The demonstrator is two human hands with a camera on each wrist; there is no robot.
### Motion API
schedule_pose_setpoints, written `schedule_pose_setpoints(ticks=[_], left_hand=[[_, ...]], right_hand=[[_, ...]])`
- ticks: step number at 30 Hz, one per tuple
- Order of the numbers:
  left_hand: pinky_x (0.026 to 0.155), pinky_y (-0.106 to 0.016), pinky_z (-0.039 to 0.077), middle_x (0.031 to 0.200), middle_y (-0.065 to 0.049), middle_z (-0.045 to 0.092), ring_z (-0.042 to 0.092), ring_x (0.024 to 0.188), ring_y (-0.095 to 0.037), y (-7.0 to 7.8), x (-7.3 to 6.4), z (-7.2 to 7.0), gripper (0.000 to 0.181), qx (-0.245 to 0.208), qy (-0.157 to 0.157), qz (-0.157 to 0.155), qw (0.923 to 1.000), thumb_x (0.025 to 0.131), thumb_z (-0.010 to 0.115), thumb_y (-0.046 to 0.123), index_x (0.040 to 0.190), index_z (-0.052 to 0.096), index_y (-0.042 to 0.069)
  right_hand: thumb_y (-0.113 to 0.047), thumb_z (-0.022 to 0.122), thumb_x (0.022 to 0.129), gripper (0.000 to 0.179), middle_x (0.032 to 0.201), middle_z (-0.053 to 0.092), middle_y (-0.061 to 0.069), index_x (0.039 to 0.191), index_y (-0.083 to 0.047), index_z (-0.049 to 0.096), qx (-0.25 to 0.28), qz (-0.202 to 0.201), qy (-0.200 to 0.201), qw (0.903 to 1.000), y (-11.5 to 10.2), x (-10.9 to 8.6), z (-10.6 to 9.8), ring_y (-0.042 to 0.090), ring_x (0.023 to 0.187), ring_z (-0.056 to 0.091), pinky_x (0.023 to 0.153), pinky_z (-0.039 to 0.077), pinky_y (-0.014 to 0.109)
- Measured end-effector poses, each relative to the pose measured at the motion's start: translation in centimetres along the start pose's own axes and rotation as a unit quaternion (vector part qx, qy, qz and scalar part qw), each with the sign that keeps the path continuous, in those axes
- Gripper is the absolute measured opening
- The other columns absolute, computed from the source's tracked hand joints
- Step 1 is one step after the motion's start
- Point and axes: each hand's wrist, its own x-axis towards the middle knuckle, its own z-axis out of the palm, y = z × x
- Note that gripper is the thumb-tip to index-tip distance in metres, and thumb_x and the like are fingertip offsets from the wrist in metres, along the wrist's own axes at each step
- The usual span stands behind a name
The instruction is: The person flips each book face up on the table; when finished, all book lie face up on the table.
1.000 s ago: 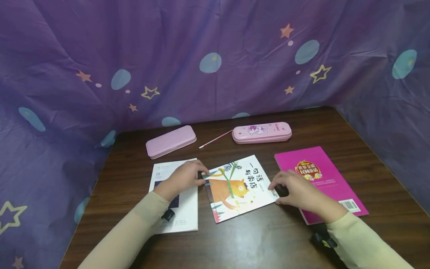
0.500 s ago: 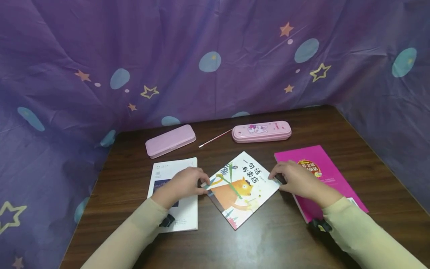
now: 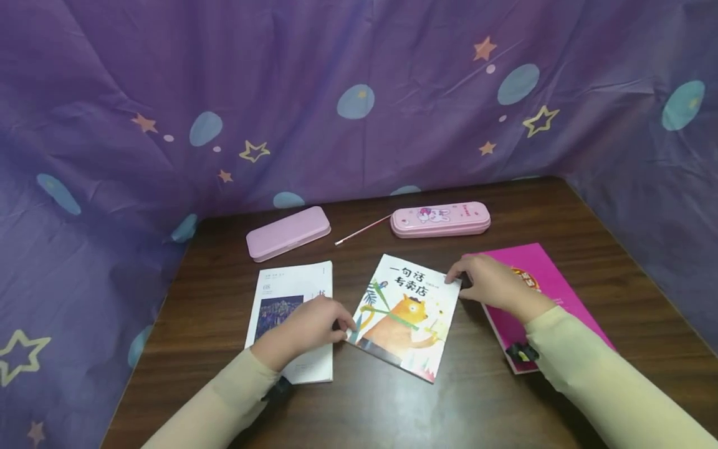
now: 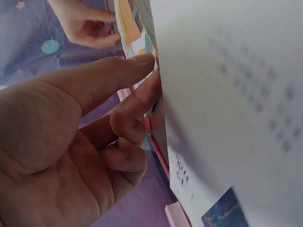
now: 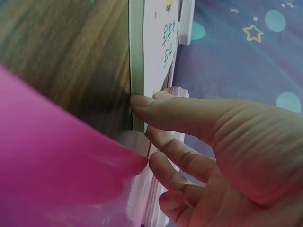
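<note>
Cream sleeves (image 3: 219,396) lead to my hands: my left hand (image 3: 303,327) pinches the bear book (image 3: 401,315) at its left corner, and my right hand (image 3: 499,284) pinches its upper right one. It lies askew between the white book (image 3: 280,305) and the magenta book (image 3: 552,284). Beyond are a plain case (image 3: 288,234), a thin stick (image 3: 363,230) and the bunny case (image 3: 440,221), then purple curtain (image 3: 359,149).

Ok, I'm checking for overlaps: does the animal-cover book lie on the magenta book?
No, the head view shows bare table between the animal-cover book and the magenta book.
</note>
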Motion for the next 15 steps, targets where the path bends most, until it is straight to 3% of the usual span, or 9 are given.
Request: schedule_pose_setpoints(ticks=[4,10,15], left_hand=[[0.079,-0.028,0.052,0.090,0.009,0.076,0.065,0.084,-0.011,0.2,-0.3,0.6,0.015,-0.017,0.012,0.002,0.9998,0.088,0.080,0.014,0.102,0.082,0.020],[0.078,-0.027,0.049,0.084,0.013,0.070,0.060,0.083,-0.007,0.4,-0.6,1.5,0.015,-0.024,0.023,0.014,0.9993,0.087,0.081,0.016,0.101,0.081,0.023],[0.076,-0.025,0.048,0.081,0.014,0.067,0.059,0.080,-0.007,0.8,-0.7,1.9,0.014,-0.021,0.027,0.027,0.9991,0.086,0.083,0.020,0.099,0.080,0.024]], right_hand=[[-0.006,0.088,0.076,0.027,0.091,0.070,0.000,0.099,-0.018,0.081,-0.002,0.025,0.002,0.9997,0.1,0.8,-0.1,0.018,0.078,0.054,0.073,0.047,0.035],[-0.002,0.085,0.077,0.027,0.100,0.075,0.002,0.100,-0.017,0.081,-0.009,0.014,0.008,0.9998,0.2,1.8,0.0,0.026,0.098,0.067,0.092,0.054,0.050],[0.000,0.084,0.078,0.028,0.101,0.075,0.003,0.099,-0.017,0.081,-0.001,0.021,0.010,0.9997,0.1,2.5,0.0,0.029,0.104,0.068,0.095,0.055,0.052]])
